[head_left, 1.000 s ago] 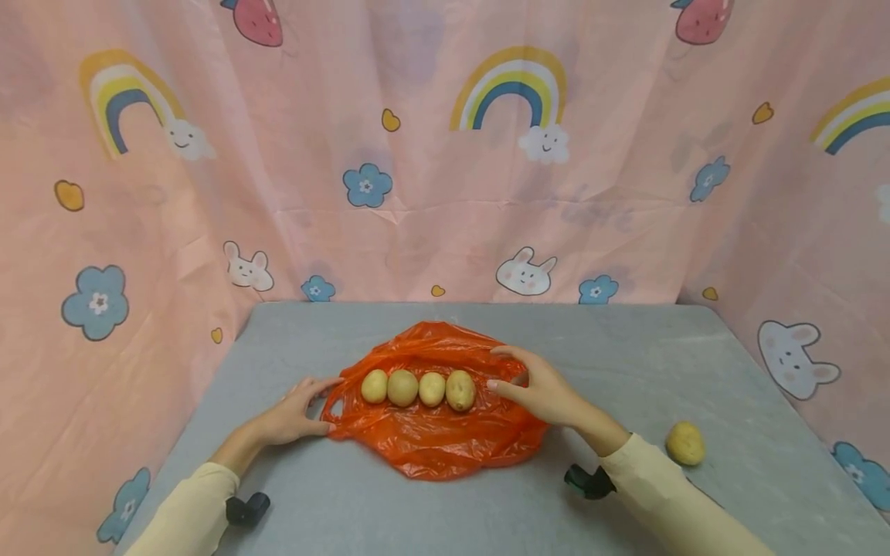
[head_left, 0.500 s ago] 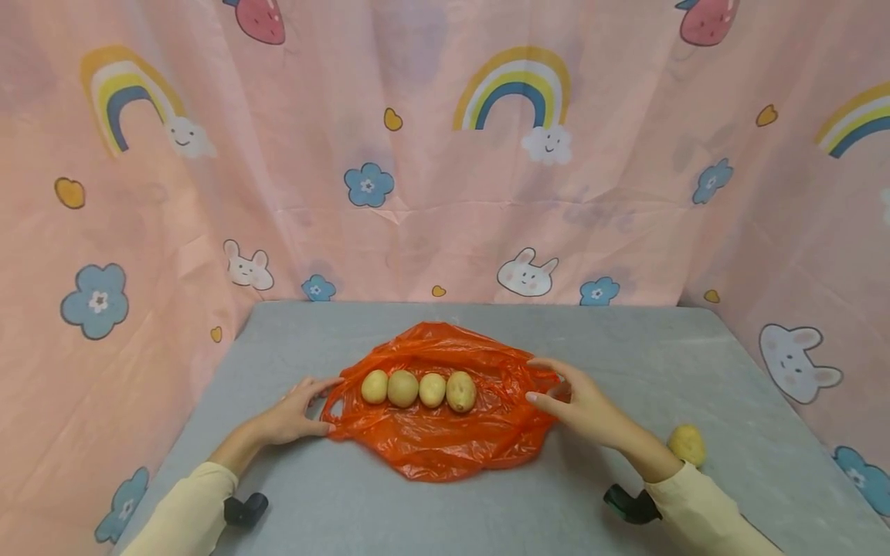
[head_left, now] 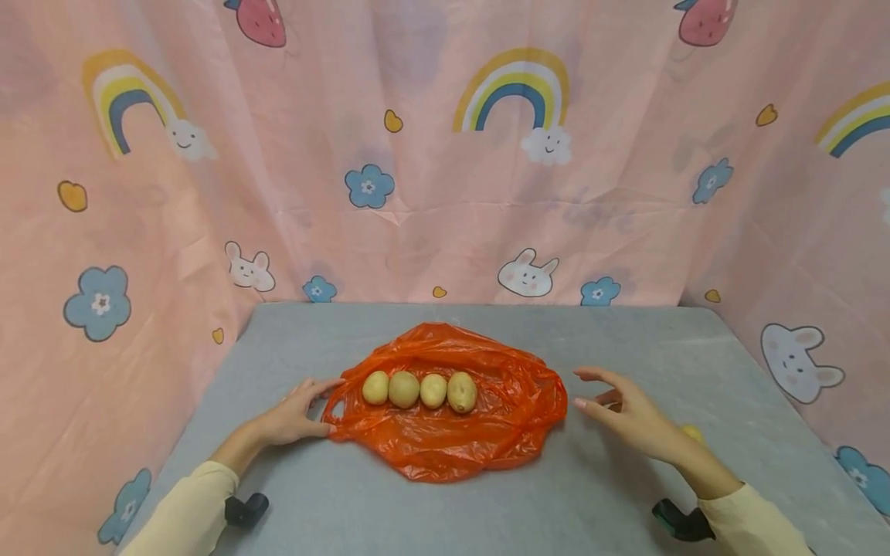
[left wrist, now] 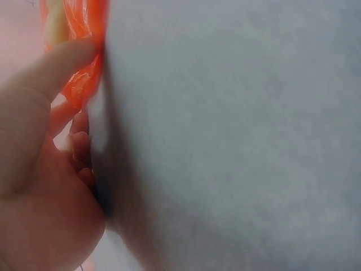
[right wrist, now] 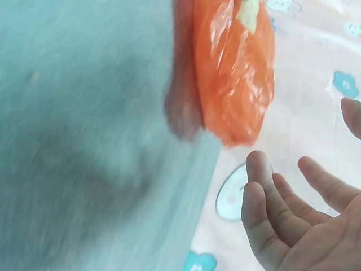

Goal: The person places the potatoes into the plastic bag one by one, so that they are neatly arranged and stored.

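Observation:
An orange plastic bag (head_left: 445, 452) lies spread flat mid-table, its left handle loop visible. Across it, several round yellowish-brown potatoes (head_left: 462, 392) sit in a row. My left hand (head_left: 287, 415) rests at the bag's left edge, thumb and index finger spread apart and touching the plastic; the left wrist view shows its thumb over the orange bag (left wrist: 84, 83). Just right of the bag, my right hand (head_left: 638, 417) hovers with fingers spread and holds nothing. In the right wrist view, a gap separates its fingertips from the orange bag (right wrist: 237, 73).
Another potato (head_left: 692, 432) lies on the grey table (head_left: 431, 517) at the right, mostly hidden behind my right wrist. A pink printed curtain (head_left: 445, 232) surrounds the table's back and sides. Dark wrist cameras (head_left: 246, 510) stick out from both wrists.
My right hand has moved right, from above the bag beside the potatoes to outside its right edge. The bag's right end now shows fully. The left hand and the potatoes stay put.

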A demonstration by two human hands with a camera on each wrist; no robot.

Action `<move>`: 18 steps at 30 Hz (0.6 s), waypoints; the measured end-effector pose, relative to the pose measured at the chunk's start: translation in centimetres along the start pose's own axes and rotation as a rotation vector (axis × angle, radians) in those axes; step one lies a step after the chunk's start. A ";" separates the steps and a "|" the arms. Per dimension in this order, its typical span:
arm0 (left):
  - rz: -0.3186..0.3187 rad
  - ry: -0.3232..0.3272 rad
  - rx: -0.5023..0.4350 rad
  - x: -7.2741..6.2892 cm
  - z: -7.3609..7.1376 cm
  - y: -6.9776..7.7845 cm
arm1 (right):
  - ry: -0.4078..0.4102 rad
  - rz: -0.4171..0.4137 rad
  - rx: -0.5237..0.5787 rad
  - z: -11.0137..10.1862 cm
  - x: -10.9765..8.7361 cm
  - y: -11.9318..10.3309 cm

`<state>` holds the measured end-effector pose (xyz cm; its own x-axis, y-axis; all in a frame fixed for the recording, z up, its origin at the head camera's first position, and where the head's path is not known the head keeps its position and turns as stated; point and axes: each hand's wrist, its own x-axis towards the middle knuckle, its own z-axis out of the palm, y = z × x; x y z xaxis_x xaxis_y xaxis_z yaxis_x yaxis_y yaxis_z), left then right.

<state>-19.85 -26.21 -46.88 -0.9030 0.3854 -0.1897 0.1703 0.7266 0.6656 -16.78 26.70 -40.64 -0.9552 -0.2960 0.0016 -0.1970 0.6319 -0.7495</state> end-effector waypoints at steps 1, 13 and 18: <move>-0.001 0.000 0.001 0.0 0.0 0.0 | -0.001 0.001 -0.003 -0.3 -0.2 0.2; 0.004 0.002 -0.004 -0.1 0.1 -0.1 | 0.023 0.009 -0.084 -2.7 -2.0 3.0; 0.000 0.003 -0.011 -0.1 0.2 -0.1 | 0.070 0.009 -0.121 -4.0 -2.8 4.6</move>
<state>-19.71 -26.20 -47.05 -0.9040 0.3842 -0.1877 0.1663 0.7203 0.6734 -15.88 33.33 -41.46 -0.9692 -0.2421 0.0444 -0.2097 0.7175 -0.6642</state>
